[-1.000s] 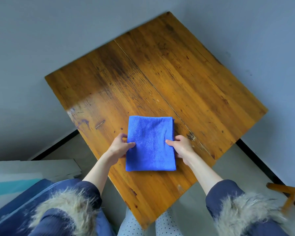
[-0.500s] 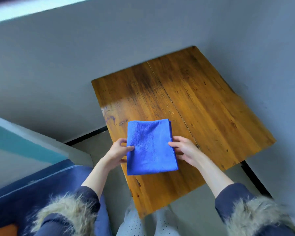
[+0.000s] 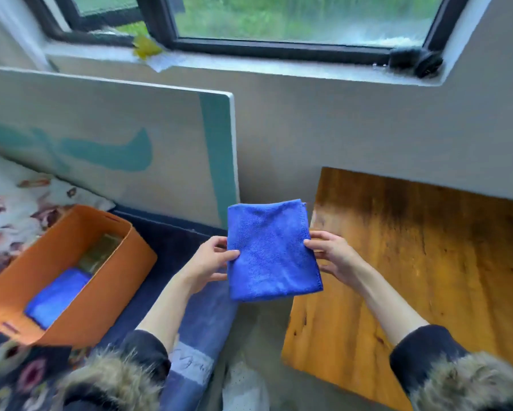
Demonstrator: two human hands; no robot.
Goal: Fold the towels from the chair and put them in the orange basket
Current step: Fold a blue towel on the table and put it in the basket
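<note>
A folded blue towel [image 3: 271, 250] hangs in the air between the wooden table [image 3: 427, 277] and the bed. My left hand [image 3: 209, 262] pinches its left edge and my right hand [image 3: 333, 255] pinches its right edge. The orange basket [image 3: 113, 280] stands on the bed at the lower left, well left of the towel. Inside it lie another folded blue towel [image 3: 56, 298] and a greenish folded cloth [image 3: 101, 250]. The chair is out of view.
A white panel with teal markings [image 3: 130, 143] leans against the wall behind the basket. A window with a sill [image 3: 279, 66] runs along the top. A floral bedcover [image 3: 12, 209] lies at the far left, dark blue bedding [image 3: 166, 241] under the basket.
Both hands lifted the folded towel off the table and carried it left. My view swung left and up, bringing the basket, the bed and the window into sight.
</note>
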